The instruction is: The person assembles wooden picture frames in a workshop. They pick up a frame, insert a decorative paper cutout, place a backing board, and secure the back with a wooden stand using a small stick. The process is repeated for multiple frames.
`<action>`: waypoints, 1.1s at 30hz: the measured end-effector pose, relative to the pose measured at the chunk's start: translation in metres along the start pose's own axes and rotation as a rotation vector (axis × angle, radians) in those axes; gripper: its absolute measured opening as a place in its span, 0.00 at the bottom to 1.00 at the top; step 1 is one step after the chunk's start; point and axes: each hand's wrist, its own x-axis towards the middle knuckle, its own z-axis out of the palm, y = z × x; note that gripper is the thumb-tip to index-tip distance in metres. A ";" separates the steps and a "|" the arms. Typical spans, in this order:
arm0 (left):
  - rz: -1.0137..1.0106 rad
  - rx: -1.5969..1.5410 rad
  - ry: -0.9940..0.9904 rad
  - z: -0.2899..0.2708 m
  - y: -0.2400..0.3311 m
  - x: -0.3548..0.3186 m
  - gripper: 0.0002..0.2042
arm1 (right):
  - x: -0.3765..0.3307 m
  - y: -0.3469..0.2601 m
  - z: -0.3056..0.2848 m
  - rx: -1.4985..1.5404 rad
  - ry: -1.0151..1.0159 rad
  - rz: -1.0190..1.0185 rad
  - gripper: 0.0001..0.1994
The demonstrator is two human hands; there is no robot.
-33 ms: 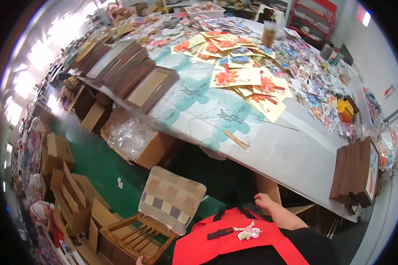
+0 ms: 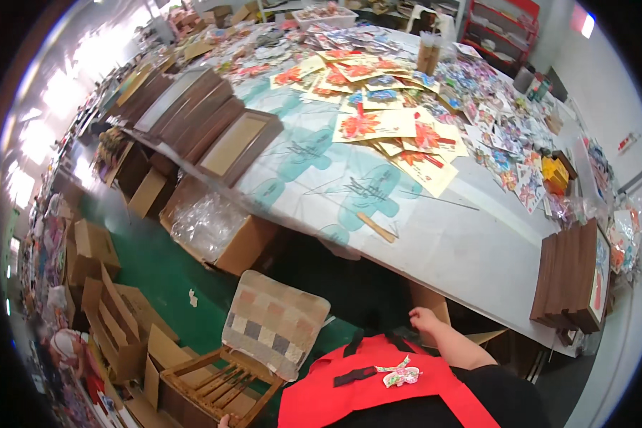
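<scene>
My left hand (image 2: 226, 421) shows only at the bottom edge, its fingers on the back rail of a wooden chair (image 2: 217, 385). A patchwork cushion (image 2: 274, 317) in beige and grey squares covers the chair's seat. My right hand (image 2: 424, 320) is in front of the table's near edge, fingers curled in, with nothing visible in it. Above it stretches the white table (image 2: 449, 250). A wooden-handled tool (image 2: 376, 227) lies on the table near that edge. Cream cards with red flowers (image 2: 374, 124) are heaped farther back.
Brown frames (image 2: 241, 143) are stacked at the table's left, more brown frames (image 2: 565, 274) at its right end. A carton of clear plastic (image 2: 210, 221) stands below the left edge. Open cardboard boxes (image 2: 114, 317) crowd the green floor. Colourful cut-outs (image 2: 503, 146) cover the table's far right.
</scene>
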 end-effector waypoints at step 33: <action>1.392 0.812 -0.650 0.563 0.288 0.266 0.27 | 0.114 -0.225 -0.043 0.010 0.881 -0.120 0.24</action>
